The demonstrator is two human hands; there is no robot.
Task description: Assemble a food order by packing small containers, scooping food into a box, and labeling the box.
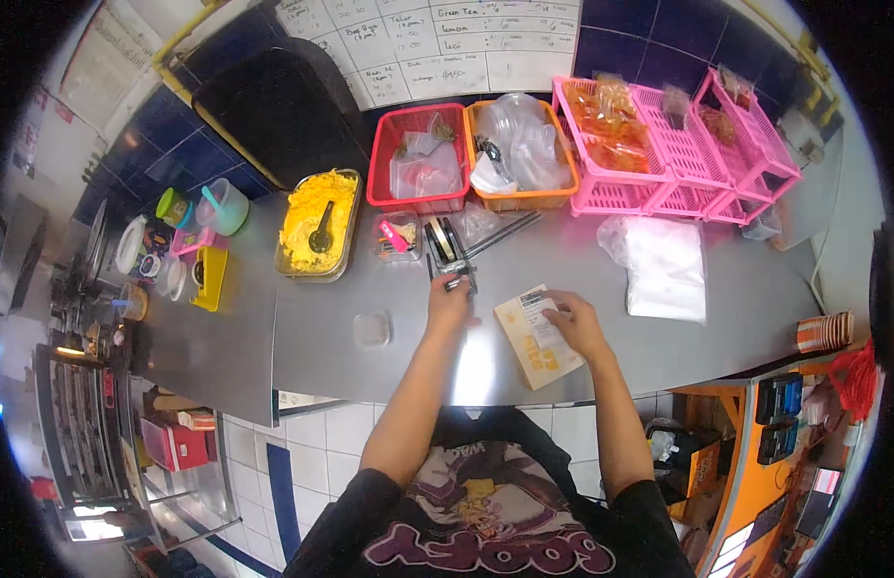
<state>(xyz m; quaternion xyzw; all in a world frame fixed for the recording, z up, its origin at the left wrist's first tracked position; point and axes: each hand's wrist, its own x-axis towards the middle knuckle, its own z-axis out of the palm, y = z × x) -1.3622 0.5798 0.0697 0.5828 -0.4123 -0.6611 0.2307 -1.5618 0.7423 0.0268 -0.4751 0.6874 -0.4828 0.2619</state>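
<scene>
My left hand (pixel 451 299) reaches across the steel counter (pixel 322 337) and closes on the near end of a dark tape dispenser (pixel 445 249). My right hand (pixel 574 323) rests flat on a cream paper bag with a white slip and yellow print (pixel 535 342), pressing its upper right part against the counter. The two hands are about a hand's width apart. A small clear lidded cup (pixel 372 329) stands to the left of my left forearm.
Behind stand a metal tray of yellow food with a scoop (pixel 317 223), a red basket (pixel 418 159), an orange basket (pixel 519 154) and pink baskets (pixel 659 144). A pile of clear plastic bags (pixel 663 265) lies at right. Cups and tubs crowd the far left.
</scene>
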